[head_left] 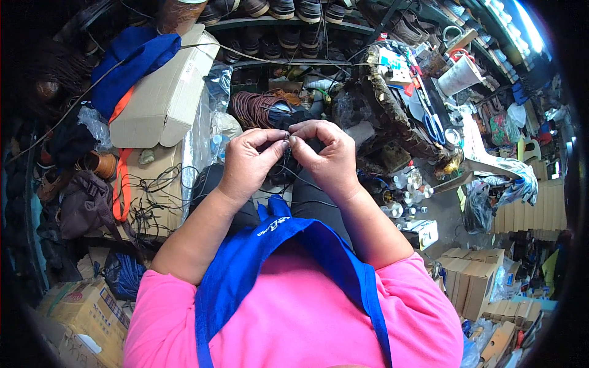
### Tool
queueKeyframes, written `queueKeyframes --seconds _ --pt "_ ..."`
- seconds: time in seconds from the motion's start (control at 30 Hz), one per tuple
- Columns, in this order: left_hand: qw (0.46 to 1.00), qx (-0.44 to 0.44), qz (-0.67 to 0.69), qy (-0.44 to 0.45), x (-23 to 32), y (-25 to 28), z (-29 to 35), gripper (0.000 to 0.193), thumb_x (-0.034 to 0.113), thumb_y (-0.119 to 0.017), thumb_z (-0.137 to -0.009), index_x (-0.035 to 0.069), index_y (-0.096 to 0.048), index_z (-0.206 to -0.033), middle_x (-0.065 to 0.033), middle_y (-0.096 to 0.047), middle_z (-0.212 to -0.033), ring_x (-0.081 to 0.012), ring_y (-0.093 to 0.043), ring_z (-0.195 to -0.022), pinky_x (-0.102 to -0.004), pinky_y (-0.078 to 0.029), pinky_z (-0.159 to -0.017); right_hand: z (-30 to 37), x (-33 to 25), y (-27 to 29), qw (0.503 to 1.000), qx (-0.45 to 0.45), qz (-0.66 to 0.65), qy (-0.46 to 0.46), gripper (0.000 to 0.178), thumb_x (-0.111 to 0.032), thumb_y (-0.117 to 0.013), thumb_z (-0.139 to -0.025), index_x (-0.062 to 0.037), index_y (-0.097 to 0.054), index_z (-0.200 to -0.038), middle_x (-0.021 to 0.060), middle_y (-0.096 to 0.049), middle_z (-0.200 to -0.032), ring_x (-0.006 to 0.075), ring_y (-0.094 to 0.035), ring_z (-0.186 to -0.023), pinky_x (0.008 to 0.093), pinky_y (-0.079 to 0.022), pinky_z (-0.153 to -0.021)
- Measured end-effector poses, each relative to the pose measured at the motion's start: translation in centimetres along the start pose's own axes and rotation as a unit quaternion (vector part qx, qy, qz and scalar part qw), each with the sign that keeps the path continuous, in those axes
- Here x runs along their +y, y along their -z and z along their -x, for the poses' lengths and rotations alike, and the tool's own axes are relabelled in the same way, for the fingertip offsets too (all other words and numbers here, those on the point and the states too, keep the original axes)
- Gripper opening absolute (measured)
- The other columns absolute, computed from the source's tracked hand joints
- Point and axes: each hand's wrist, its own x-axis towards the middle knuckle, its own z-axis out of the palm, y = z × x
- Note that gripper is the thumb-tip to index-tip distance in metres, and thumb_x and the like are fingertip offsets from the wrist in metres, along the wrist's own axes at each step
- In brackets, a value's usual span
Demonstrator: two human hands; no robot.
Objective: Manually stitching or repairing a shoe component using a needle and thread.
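My left hand [250, 161] and my right hand [333, 158] meet in front of my lap, thumbs and forefingers pinched tip to tip. Between them is the end of a thin black cord [284, 163], mostly hidden by the fingers. More thin black cords [150, 205] lie tangled on a flat cardboard piece to the left, and some strands trail across my dark trousers. A blue apron [245, 270] covers my front. Just beyond the hands sits a coiled bundle of brown cord [254, 110].
A round, worn workbench [383, 101] at the right carries blue-handled scissors [434, 130] and a white cup [460, 76]. Small bottles [411, 190] stand below it. Shoes [282, 9] line the far shelves. Cardboard boxes [92, 313] are stacked at the near left, others [469, 279] at the near right.
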Motion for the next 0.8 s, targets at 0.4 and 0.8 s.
queueKeyframes --seconds 0.4,0.8 --pt "0.997 -0.002 0.047 0.069 -2.5 0.2 -0.9 0.015 0.006 -0.064 -0.082 -0.001 -0.067 -0.095 -0.0049 -0.068 -0.085 -0.0065 -0.06 -0.077 -0.0211 -0.049 -0.07 -0.1 3.5 -1.6 0.965 -0.063 -0.146 -0.21 0.012 -0.007 -0.064 -0.082 0.0014 -0.064 -0.09 0.0008 -0.063 -0.081 0.0036 -0.054 -0.073 0.0186 -0.045 -0.065" --pt "0.988 -0.011 0.086 0.128 -3.8 0.6 -1.2 0.016 0.005 -0.062 -0.083 -0.003 -0.065 -0.097 -0.0052 -0.067 -0.087 -0.0077 -0.06 -0.077 -0.0206 -0.048 -0.071 0.1 5.8 -3.0 0.942 -0.08 -0.224 -0.235 0.012 -0.007 -0.064 -0.083 0.0027 -0.063 -0.089 0.0044 -0.065 -0.085 0.0064 -0.057 -0.077 0.0205 -0.047 -0.071"
